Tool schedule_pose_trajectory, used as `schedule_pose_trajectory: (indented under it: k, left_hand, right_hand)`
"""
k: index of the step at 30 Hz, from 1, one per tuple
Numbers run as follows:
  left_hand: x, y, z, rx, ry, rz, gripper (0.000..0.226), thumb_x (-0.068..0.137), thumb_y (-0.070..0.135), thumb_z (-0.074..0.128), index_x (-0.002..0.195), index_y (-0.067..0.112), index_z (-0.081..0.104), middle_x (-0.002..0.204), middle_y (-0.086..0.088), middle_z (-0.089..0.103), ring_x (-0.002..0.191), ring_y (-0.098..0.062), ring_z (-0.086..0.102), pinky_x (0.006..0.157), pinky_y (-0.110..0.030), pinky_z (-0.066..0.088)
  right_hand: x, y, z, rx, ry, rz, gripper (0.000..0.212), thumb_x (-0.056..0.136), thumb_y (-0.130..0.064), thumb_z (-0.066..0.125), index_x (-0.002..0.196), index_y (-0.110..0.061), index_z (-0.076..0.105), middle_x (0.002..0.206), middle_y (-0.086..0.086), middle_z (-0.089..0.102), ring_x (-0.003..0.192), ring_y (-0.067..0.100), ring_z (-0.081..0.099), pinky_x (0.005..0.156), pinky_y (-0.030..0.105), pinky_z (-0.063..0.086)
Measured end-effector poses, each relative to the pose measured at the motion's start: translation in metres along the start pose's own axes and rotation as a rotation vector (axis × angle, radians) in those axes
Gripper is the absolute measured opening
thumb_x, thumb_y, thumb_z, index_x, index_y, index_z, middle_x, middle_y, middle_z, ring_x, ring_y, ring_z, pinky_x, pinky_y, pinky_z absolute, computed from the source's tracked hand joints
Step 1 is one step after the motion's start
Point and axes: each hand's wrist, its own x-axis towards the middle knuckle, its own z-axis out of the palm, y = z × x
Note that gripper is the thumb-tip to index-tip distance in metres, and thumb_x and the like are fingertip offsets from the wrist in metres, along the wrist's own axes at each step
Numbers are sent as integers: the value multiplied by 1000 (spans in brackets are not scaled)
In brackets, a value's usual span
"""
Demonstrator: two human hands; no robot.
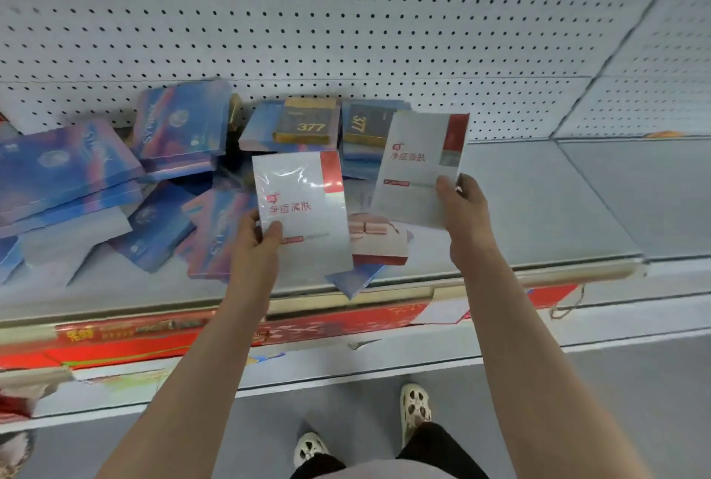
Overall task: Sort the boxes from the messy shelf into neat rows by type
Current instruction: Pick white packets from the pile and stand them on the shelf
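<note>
Boxes lie heaped on the left and middle of the shelf [538, 209], whose right part is bare grey metal. Two white boxes are in hand, flat and rectangular, glossy, each with a red corner band and red lettering. Two dark boxes with gold edges, marked 377, sit at the back against the pegboard [346, 17]: one 377 box [304, 124] flat, the other 377 box [361, 124] turned sideways. Blue-purple boxes [65, 171] are the most numerous, at least six, thin and slick, tilted and overlapping; the exact count is unclear from blur. One pink box [379, 240] with a red edge lies between the hands.

Left hand [256, 244] is clamped on the left white box [302, 209], thumb on its front at the lower left corner, fingers behind; the box stands upright above the shelf front. Right hand [461, 209] grips the right white box [419, 167] at its lower right corner, thumb on the face, holding it slightly tilted above the shelf's middle.
</note>
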Motion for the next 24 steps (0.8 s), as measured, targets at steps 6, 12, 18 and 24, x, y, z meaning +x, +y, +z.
schedule_pose_trajectory:
  k: [6,12,18,24]
  left_hand:
    - [-25,-6,60,52,-110,-13,19,101,46,43,103,30,53,101,6,66,89,-14,65,71,-33,53]
    - [-71,-13,149,66,-234,-25,16,101,40,48,103,25,53,99,11,69,90,-11,69,74,-35,59]
    - [-151,-30,269,123,-380,24,11,98,40,51,87,37,54,87,16,71,77,-4,71,58,-24,56]
    - [-234,-46,398,89,-542,4,12,91,41,52,82,42,60,87,16,72,75,-6,71,53,-23,53]
  right_hand:
    - [-32,32,-89,147,56,76,21,96,-21,57,115,-13,61,106,11,68,94,26,62,71,33,50]
    - [-58,60,-196,227,139,85,22,95,-18,59,117,-15,64,113,14,69,102,31,64,79,39,53]
    - [-79,73,-335,216,264,63,19,87,-26,63,106,-21,66,100,5,73,94,23,67,76,34,51]
    - [-90,93,-483,225,430,43,15,96,-13,60,108,-21,58,95,4,72,85,20,65,71,33,47]
